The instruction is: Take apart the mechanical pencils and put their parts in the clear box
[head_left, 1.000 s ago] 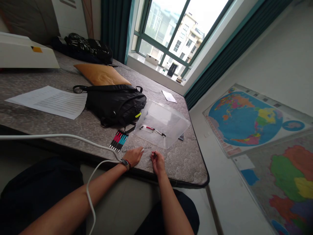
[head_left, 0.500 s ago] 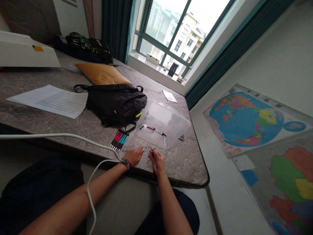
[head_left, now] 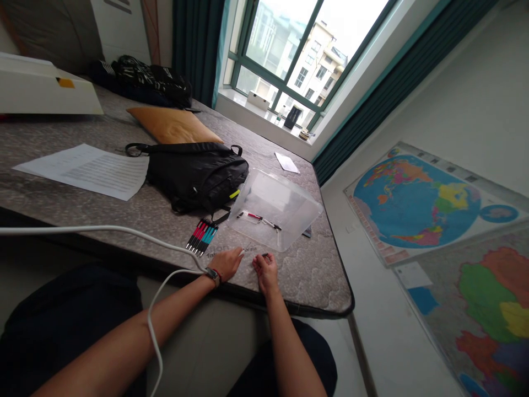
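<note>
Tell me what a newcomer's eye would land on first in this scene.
The bright world map on the right stands out first, beside the grey quilted mattress. Straight ahead is the green-framed window. At centre, the left hand and right hand rest near the mattress edge, just in front of a clear plastic box.

**Small dark piece and slim pens lie before the hands on a mattress**

A small dark piece [head_left: 264,255] is seen on the quilted mattress [head_left: 308,278], just beyond the fingertips of the right hand [head_left: 266,274]; its form is too small to be made out. A row of slim pens [head_left: 201,237], banded in red and teal, is laid side by side near the left hand [head_left: 226,263], their tips toward the person. Farther on, a clear plastic box [head_left: 285,212] is set down, with a red-marked pen [head_left: 253,216] and a thin metal tool [head_left: 270,224] seen through its wall.
</note>
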Action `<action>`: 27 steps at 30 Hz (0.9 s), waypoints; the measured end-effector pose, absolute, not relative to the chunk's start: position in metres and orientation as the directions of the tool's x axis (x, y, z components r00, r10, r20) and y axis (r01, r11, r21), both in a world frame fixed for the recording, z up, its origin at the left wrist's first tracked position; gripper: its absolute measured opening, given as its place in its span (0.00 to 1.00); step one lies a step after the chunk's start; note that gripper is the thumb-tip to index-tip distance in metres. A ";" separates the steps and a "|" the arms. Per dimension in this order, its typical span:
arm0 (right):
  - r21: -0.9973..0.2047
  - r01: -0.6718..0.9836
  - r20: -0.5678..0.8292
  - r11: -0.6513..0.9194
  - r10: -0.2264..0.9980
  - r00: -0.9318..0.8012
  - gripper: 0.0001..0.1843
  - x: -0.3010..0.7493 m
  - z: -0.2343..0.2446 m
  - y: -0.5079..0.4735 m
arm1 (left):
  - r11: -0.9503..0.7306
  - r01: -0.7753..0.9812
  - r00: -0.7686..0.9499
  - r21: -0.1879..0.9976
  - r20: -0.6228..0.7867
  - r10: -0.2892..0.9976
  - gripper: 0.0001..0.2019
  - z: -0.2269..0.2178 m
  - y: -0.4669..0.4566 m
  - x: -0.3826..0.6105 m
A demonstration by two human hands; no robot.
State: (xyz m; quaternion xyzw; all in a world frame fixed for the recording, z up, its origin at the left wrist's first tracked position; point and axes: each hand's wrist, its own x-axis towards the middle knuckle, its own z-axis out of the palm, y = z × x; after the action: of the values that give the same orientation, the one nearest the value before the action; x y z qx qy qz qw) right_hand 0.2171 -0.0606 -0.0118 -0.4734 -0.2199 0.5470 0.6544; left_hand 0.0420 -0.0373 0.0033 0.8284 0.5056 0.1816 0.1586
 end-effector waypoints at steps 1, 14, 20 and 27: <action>-0.857 -0.514 -0.237 -0.048 0.921 0.310 0.24 0.218 -0.013 -0.060 | -0.437 0.780 0.423 0.447 0.138 0.896 0.18 0.004 -0.037 0.042; -0.830 -0.558 -0.229 -0.022 0.925 0.304 0.14 0.222 -0.016 -0.060 | -0.433 0.776 0.423 0.459 0.131 0.897 0.19 0.007 -0.039 0.042; -0.806 -0.592 -0.201 0.008 0.937 0.286 0.28 0.223 -0.010 -0.063 | -0.434 0.777 0.419 0.456 0.140 0.897 0.19 0.006 -0.038 0.042; -0.872 -0.486 -0.213 -0.062 0.941 0.263 0.19 0.218 -0.011 -0.063 | -0.452 0.772 0.433 0.447 0.151 0.889 0.19 0.007 -0.039 0.042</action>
State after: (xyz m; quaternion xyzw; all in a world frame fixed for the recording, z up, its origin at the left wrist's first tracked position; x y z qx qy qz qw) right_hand 0.2181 -0.0626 -0.0111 -0.4702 -0.2421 0.5568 0.6406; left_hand 0.0421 -0.0390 0.0070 0.8317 0.4991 0.1855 0.1574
